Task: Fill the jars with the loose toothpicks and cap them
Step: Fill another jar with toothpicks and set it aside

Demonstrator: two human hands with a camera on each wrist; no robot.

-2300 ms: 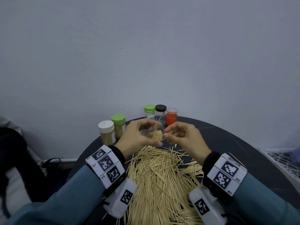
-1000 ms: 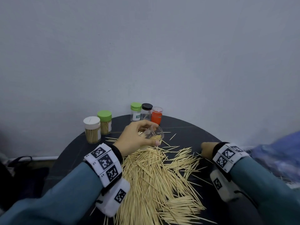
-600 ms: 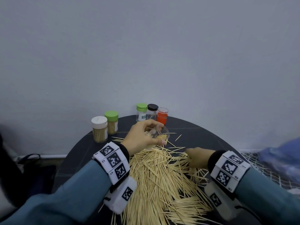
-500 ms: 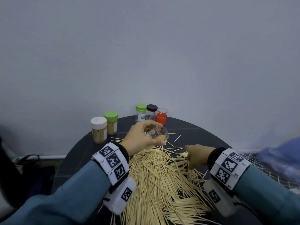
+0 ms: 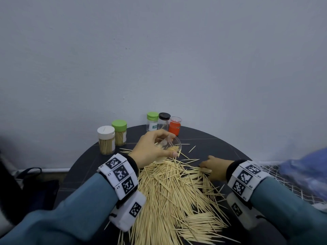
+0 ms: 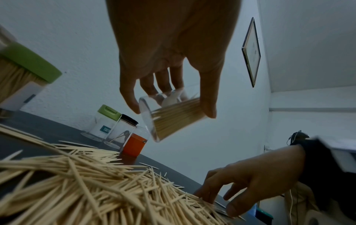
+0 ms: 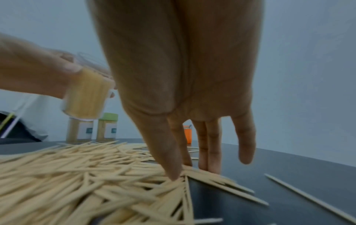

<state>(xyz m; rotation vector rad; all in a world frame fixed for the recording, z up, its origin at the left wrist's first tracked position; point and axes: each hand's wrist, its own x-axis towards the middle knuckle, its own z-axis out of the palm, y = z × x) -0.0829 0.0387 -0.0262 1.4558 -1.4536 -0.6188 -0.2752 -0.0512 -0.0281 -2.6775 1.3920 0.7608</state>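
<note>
The step in hand is filling: the left hand (image 5: 150, 149) holds an uncapped clear jar (image 6: 171, 118) tilted above the far edge of the toothpick pile (image 5: 173, 195) on the dark round table (image 5: 221, 144), partly filled with toothpicks lying along its lower side. The right hand (image 5: 215, 167) reaches down with fingers (image 7: 173, 159) nearly straight, tips touching the right edge of the pile, nothing pinched yet as far as I can tell. Next, I judge, it must gather a small aligned bundle and carry it to the jar's mouth; capping comes later, and no loose cap is in sight
</note>
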